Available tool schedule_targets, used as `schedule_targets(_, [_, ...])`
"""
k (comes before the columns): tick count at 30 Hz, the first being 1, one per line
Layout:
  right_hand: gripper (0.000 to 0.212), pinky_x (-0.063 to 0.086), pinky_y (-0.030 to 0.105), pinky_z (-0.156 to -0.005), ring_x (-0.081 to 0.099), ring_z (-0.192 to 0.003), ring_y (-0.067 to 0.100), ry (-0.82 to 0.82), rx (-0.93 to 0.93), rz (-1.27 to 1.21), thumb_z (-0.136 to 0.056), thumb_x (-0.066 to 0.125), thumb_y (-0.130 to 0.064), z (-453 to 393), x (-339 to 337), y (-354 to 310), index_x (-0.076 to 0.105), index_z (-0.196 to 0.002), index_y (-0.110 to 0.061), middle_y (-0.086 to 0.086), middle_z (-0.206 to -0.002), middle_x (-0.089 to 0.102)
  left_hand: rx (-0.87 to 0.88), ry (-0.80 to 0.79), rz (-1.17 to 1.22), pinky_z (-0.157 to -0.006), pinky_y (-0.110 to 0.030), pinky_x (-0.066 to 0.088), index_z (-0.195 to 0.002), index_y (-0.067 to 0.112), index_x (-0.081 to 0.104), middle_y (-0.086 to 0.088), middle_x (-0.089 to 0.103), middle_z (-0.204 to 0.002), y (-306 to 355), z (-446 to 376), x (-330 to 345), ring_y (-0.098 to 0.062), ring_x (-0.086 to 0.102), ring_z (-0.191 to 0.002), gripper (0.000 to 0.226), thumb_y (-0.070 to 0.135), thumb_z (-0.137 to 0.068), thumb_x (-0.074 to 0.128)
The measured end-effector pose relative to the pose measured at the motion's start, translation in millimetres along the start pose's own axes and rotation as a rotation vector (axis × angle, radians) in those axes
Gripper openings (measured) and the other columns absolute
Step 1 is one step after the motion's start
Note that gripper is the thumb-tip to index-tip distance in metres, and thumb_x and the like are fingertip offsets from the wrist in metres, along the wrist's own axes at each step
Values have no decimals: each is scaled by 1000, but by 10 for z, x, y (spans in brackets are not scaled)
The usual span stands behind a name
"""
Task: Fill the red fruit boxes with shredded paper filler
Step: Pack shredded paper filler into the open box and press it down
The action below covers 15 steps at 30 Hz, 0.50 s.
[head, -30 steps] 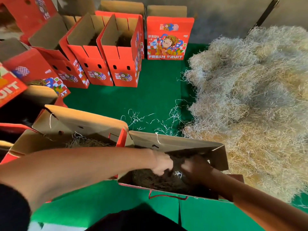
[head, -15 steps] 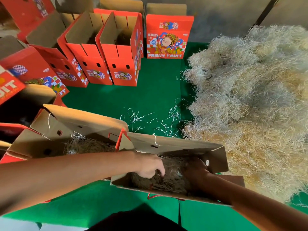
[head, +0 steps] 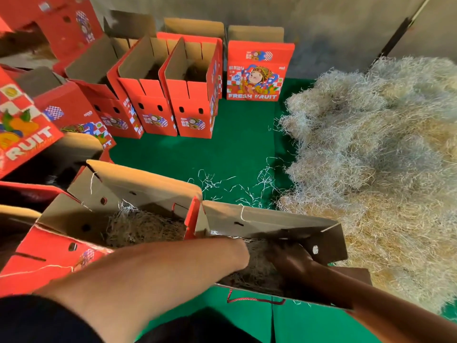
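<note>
While both hands reach into the nearest red box (head: 267, 219) | left hand (head: 238, 252) and right hand (head: 288, 258) press paper filler (head: 259, 271), grip unclear | loose filler pile (head: 383, 169) beside box

Green mat (head: 222, 154) open (boxes (head: 173, 100) behind).

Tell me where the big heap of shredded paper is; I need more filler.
The shredded paper heap fills the right side of the head view, on the green mat, beside the open box.
</note>
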State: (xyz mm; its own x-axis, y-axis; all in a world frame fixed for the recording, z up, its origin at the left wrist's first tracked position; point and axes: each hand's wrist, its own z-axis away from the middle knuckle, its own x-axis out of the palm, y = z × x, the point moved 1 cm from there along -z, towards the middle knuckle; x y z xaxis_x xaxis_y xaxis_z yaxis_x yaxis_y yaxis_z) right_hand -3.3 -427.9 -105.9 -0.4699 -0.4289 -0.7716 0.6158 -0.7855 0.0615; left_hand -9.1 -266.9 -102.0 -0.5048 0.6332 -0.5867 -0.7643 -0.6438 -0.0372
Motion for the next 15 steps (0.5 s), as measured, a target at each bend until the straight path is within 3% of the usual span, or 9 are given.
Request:
schedule_targets(1, [48,33,42,-110,39,-139,34,-29,-5,29,-109,28,-35,4,-3,-6,30,-154,-19,14,-160,28,51,-20,-132,-84,-31,48,-130,5,60,-11,61,-133,102,9,75,-25,59,-117,32,17,-102,52])
schedule_targets(3, [51,36,46,-107,34,-141,39,-114,-3,83,-109,30,-29,36,-25,-38,21,-158,-18,16,-164,13,169,-269,-643,-100,-28,47,-136,5,57,-11,60,-135,61,32,169,-26,56,-127,39,19,-99,57])
schedule_targets(5, [56,35,47,-110,27,-145,39,-174,13,129,-108,34,-26,49,-36,-38,14,-159,-20,14,-166,4,352,-504,-1140,-101,-23,49,-123,8,66,-8,69,-112,-130,-28,261,-21,62,-117,36,18,-89,61])
schedule_targets(6, [56,34,47,-111,26,-145,39,-183,14,135,-108,34,-27,51,-32,-28,13,-159,-21,13,-166,4,248,-576,-1247,-102,-18,46,-119,9,65,-3,66,-99,-145,-51,270,-17,59,-118,30,13,-90,56])
schedule_targets(8, [54,36,47,-110,32,-143,37,-192,22,120,-108,33,-29,52,-45,5,16,-159,-21,12,-166,11,22,-524,-1133,-114,-14,31,-117,6,59,2,52,-92,-185,-203,337,-12,44,-134,26,3,-102,39])
schedule_targets(11, [58,47,46,-101,52,-129,37,-118,9,82,-99,54,-39,80,-120,43,36,-150,-15,14,-151,41,159,-316,-843,-116,-30,35,-134,6,54,-1,58,-126,-283,-132,444,-17,46,-135,32,16,-104,49])
schedule_targets(12, [56,50,45,-97,57,-123,36,-86,12,54,-97,58,-42,111,-168,46,46,-143,-13,13,-142,52,61,-217,-651,-115,-35,37,-141,5,50,-5,55,-136,-294,-74,392,-23,46,-136,38,16,-104,47])
schedule_targets(14, [39,54,43,-92,63,-115,34,-19,13,10,-101,51,-36,173,-288,63,60,-128,-10,12,-127,64,-225,-225,-120,-100,-40,48,-138,3,53,-12,55,-136,-262,-71,68,-32,53,-127,38,18,-103,49])
schedule_targets(15, [35,55,42,-89,66,-111,32,11,20,-53,-103,48,-33,215,-372,94,64,-123,-10,12,-122,68,-234,-141,5,-89,-40,51,-134,4,56,-12,58,-130,-312,-8,-112,-31,57,-118,38,22,-101,54])
